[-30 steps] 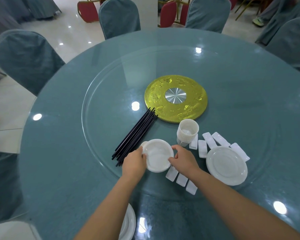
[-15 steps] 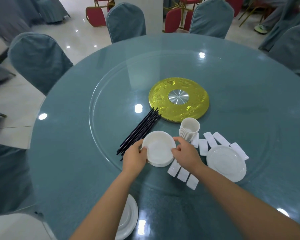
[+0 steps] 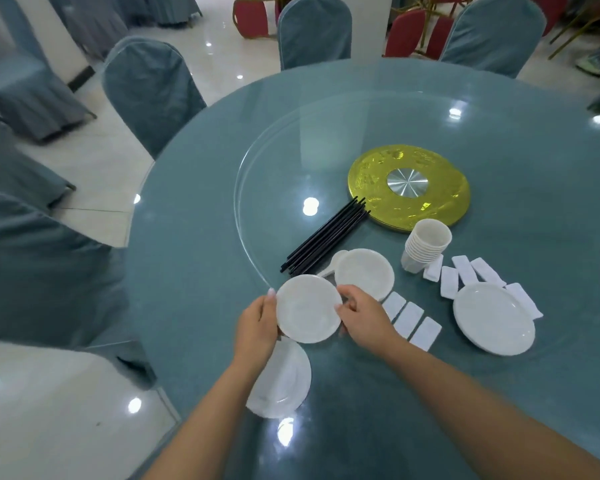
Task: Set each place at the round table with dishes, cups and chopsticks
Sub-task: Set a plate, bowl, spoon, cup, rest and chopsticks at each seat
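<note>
A small white dish is held by its rim between my left hand and my right hand, above the near edge of the glass turntable. Just below it a white plate lies at the table's near rim, partly under my left wrist. The remaining stack of small dishes sits behind, with a white spoon beside it. Black chopsticks lie in a bundle. Stacked white cups stand to the right.
A stack of larger plates and several white chopstick rests lie on the right. A gold hub marks the turntable centre. Blue-covered chairs ring the round table.
Both hands lifted one small dish off the stack and drew it toward me and to the left, over the near plate. The view swung left.
</note>
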A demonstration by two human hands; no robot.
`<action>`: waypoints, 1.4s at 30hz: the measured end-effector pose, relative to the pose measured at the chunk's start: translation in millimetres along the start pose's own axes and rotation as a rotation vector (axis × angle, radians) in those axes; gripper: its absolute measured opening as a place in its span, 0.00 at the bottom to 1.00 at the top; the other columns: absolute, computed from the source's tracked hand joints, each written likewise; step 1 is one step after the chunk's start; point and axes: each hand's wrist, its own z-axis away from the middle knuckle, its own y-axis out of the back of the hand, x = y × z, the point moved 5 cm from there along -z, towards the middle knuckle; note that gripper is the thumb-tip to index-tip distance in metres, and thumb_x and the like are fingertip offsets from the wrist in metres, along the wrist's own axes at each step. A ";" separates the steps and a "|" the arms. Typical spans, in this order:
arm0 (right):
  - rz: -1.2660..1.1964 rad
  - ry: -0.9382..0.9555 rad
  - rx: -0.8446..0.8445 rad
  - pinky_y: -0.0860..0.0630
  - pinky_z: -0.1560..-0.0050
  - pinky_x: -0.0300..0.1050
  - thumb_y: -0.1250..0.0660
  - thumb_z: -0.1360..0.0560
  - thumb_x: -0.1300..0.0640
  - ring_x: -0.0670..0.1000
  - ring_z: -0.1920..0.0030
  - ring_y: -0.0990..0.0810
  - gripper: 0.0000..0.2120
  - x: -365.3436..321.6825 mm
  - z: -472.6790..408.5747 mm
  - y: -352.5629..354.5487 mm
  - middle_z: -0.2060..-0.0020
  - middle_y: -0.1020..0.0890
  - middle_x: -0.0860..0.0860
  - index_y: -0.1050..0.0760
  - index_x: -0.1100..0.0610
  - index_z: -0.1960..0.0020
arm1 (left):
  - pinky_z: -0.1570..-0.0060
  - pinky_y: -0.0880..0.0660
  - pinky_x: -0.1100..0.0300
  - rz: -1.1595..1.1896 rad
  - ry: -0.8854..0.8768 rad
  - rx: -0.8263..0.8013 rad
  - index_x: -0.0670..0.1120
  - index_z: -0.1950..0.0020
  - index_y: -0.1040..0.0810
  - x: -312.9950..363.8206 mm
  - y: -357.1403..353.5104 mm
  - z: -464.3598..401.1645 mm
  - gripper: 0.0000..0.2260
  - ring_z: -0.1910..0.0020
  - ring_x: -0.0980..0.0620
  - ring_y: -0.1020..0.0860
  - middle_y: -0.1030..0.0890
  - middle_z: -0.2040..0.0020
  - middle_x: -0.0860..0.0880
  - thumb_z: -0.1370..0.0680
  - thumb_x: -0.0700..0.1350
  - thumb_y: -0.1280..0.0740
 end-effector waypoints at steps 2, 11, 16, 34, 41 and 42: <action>0.031 -0.030 -0.048 0.26 0.63 0.44 0.40 0.22 0.58 0.46 0.69 0.22 0.12 9.7 4.1 -21.3 0.72 0.22 0.47 0.28 0.48 0.40 | 0.66 0.26 0.48 -0.050 0.033 0.004 0.44 0.66 0.29 -20.3 11.8 7.2 0.20 0.73 0.53 0.28 0.27 0.75 0.54 0.18 0.53 0.42; 0.113 -0.126 -0.206 0.25 0.62 0.43 0.39 0.23 0.61 0.48 0.69 0.23 0.12 33.8 16.6 -85.2 0.69 0.22 0.47 0.26 0.50 0.42 | 0.61 0.21 0.56 -0.144 0.246 -0.124 0.50 0.47 0.22 -97.2 31.4 37.7 0.07 0.71 0.59 0.22 0.20 0.65 0.53 0.19 0.47 0.39; 0.191 -0.111 -0.220 0.28 0.65 0.36 0.40 0.23 0.61 0.45 0.67 0.22 0.13 39.3 21.3 -98.8 0.66 0.22 0.46 0.27 0.50 0.40 | 0.52 0.20 0.47 -0.228 0.285 -0.153 0.49 0.39 0.22 -132.2 37.6 39.0 0.13 0.59 0.50 0.18 0.17 0.59 0.51 0.21 0.49 0.38; 0.283 -0.102 -0.165 0.29 0.45 0.42 0.36 0.23 0.57 0.49 0.44 0.24 0.16 45.6 14.2 -101.6 0.44 0.22 0.49 0.27 0.52 0.36 | 0.40 0.27 0.52 -0.419 0.168 -0.150 0.52 0.29 0.31 -114.1 41.4 36.0 0.20 0.43 0.49 0.24 0.27 0.36 0.49 0.21 0.46 0.37; 0.219 -0.104 -0.077 0.28 0.44 0.43 0.36 0.22 0.54 0.47 0.49 0.25 0.17 38.8 14.8 -66.7 0.49 0.23 0.47 0.28 0.53 0.34 | 0.35 0.36 0.56 -0.505 0.010 -0.123 0.48 0.25 0.37 -67.7 31.8 23.0 0.23 0.32 0.47 0.33 0.31 0.31 0.48 0.20 0.47 0.38; 0.212 -0.097 -0.058 0.28 0.45 0.43 0.36 0.22 0.54 0.47 0.49 0.25 0.16 36.7 15.7 -57.3 0.50 0.23 0.47 0.28 0.53 0.35 | 0.35 0.36 0.56 -0.502 -0.025 -0.128 0.49 0.25 0.37 -56.7 26.2 21.0 0.23 0.32 0.48 0.33 0.31 0.31 0.49 0.20 0.47 0.38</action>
